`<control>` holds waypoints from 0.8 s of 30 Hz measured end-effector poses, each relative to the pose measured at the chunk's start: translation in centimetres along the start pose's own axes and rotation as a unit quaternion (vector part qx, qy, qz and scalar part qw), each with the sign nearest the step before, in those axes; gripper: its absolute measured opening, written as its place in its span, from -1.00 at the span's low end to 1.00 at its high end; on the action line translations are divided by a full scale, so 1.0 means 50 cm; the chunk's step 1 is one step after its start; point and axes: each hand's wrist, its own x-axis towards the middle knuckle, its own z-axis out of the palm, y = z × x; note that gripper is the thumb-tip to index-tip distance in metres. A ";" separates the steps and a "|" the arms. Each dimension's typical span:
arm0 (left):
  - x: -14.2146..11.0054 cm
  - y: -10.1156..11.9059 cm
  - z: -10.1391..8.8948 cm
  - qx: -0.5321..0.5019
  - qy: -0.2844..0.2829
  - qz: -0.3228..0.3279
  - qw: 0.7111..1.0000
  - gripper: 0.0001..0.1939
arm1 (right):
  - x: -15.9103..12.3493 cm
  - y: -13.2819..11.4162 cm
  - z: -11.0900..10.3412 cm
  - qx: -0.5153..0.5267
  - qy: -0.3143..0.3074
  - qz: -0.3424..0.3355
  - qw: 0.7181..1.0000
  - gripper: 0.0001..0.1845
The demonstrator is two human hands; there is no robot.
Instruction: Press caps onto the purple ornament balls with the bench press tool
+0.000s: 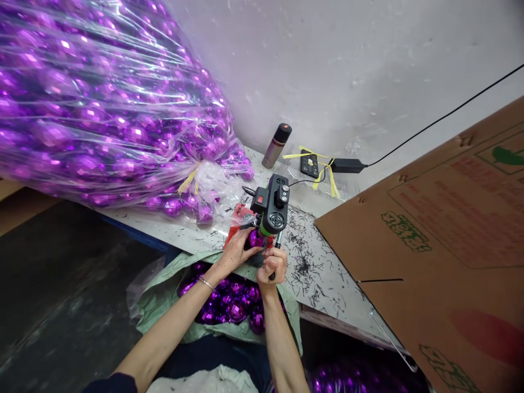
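Observation:
A small bench drill press with a black top housing stands on the white table, its red base partly hidden. Beneath its head sits a shiny purple faceted ball, held between the thumb and fingers of my left hand. My right hand is wrapped round the lever at the machine's right side; the lever's black grip is mostly covered by my fingers. The drill tip is hidden. Just below my wrists, a pale green sack lies open, holding many purple balls.
A large clear plastic bag of purple balls fills the left. Behind the machine are a bottle, a dark phone-like item and a power adapter. Black shavings litter the table. A cardboard box stands right.

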 end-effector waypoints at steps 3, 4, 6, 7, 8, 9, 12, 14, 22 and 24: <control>0.000 0.000 0.000 0.001 0.002 0.003 1.000 -0.42 | -0.003 0.005 0.000 -0.001 -0.006 -0.009 1.000 -0.68; 0.000 0.000 0.000 0.000 0.002 0.004 1.000 -0.41 | -0.002 0.006 -0.001 0.000 -0.009 -0.011 1.000 -0.68; -0.001 -0.001 0.001 -0.001 0.003 0.001 1.000 -0.40 | 0.002 0.002 -0.005 -0.001 -0.011 -0.013 1.000 -0.68; -0.001 -0.001 0.003 -0.001 0.004 -0.001 1.000 -0.40 | 0.008 -0.002 -0.008 -0.001 -0.010 -0.012 1.000 -0.67; -0.002 -0.002 0.004 -0.002 0.005 -0.003 1.000 -0.40 | 0.016 -0.008 -0.012 0.000 -0.010 -0.007 1.000 -0.67; -0.002 -0.002 0.005 -0.002 0.005 -0.006 1.000 -0.40 | 0.027 -0.016 -0.016 0.001 -0.010 0.003 1.000 -0.66; -0.004 -0.003 0.005 -0.005 0.004 -0.011 1.000 -0.37 | 0.075 -0.050 -0.028 0.007 -0.014 0.065 0.998 -0.63; -0.004 -0.003 0.004 -0.008 0.002 -0.012 1.000 -0.36 | 0.113 -0.075 -0.033 0.011 -0.013 0.132 0.991 -0.63; -0.006 -0.010 0.009 -0.022 0.011 -0.015 1.000 -0.36 | 0.180 -0.111 -0.031 0.031 -0.010 0.195 0.980 -0.60; -0.010 -0.006 0.006 -0.025 0.026 -0.012 0.999 -0.39 | 0.175 -0.109 -0.031 0.032 -0.014 0.191 0.981 -0.60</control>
